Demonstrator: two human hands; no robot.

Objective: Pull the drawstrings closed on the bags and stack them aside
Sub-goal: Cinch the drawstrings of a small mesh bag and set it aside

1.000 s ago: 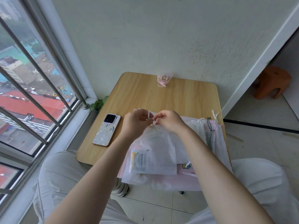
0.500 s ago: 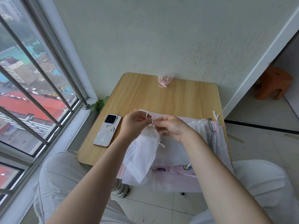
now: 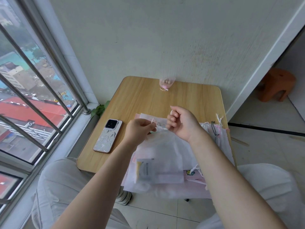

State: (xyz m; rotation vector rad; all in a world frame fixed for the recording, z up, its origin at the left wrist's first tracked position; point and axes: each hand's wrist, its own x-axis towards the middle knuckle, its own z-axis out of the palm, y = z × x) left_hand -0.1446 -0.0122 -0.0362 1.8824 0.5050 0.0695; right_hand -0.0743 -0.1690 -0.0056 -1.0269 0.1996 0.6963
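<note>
Nearest the body: loose pile of sheer bags [image 3: 165, 184] overhanging the near edge of the wooden table [image 3: 189, 100], pink layers beneath, with a white mesh bag [image 3: 163, 154] on top holding a small printed packet [image 3: 145, 169]. Half a second back, hung gathered and drooping from the left hand; now spread flat again across the pile, mouth bunched between the two hands. Hands then touching at the bag's neck, now drawn apart sideways. Judged: drawstring pull under way, neck partly cinched, closure not confirmed, stacking not yet begun. Left hand [image 3: 140, 129] curled, thumb and forefinger pinched on a short white cord end [image 3: 152, 121] standing up just above the fingertips, gathered mouth of the bag directly beside them on the right. Right hand [image 3: 183, 123] curled likewise, a white loop [image 3: 171, 111] of cord round the forefinger tip, lower fingers touching the bunched fabric; cannot tell whether cord runs taut between the hands, too fine and blurred. More bags with loose cords [image 3: 217, 119] to the right, still open by appearance. Phone [image 3: 108, 136] on the table's left side, well apart from the work. Farthest, against the wall, one small pink pouch [image 3: 165, 83] already drawn shut, well apart from the pile
</note>
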